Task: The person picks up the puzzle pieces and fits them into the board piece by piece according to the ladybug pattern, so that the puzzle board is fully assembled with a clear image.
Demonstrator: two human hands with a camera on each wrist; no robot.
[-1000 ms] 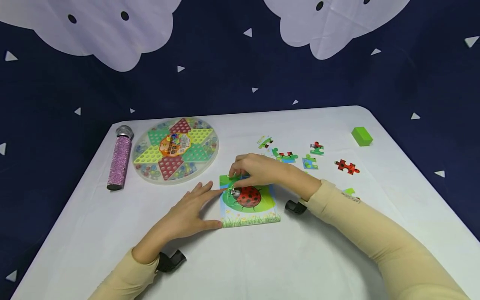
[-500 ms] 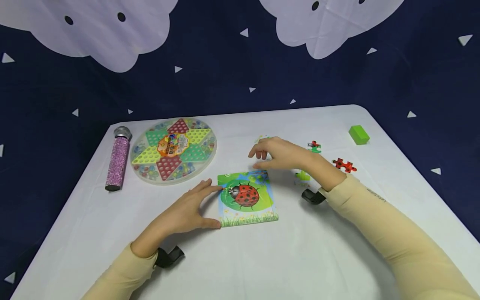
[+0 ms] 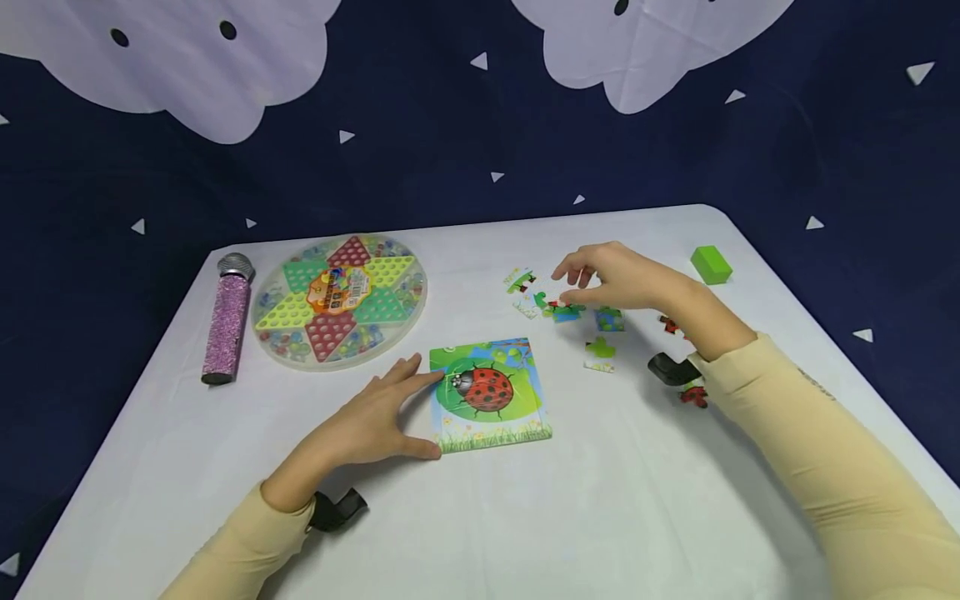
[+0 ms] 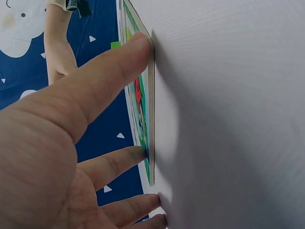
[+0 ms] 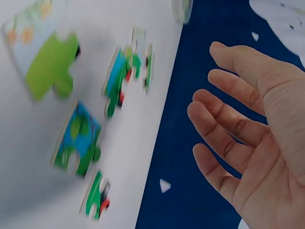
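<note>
A square board with a ladybug picture (image 3: 487,393) lies flat on the white table. My left hand (image 3: 372,422) rests beside it, thumb and forefinger stretched out and touching its left edge. In the left wrist view the thumb (image 4: 114,64) lies against the board's rim. Up and to the right, my right hand (image 3: 626,277) hovers over loose jigsaw pieces with relaxed fingers and nothing in its grasp. Beneath it are a blue-and-green piece (image 3: 611,320) and a green piece with red (image 3: 564,312). A light green piece (image 5: 50,67) shows sharply apart from the others in the right wrist view.
Further jigsaw pieces lie at the back (image 3: 519,280) and by the right wrist camera (image 3: 693,395). A green block (image 3: 711,264) sits at the far right. On the left are a round Chinese checkers board (image 3: 341,300) and a glittery pink microphone (image 3: 227,325).
My right hand has left the top of the ladybug board and travelled right and away, over the loose pieces. The left hand keeps its place at the board's edge.
</note>
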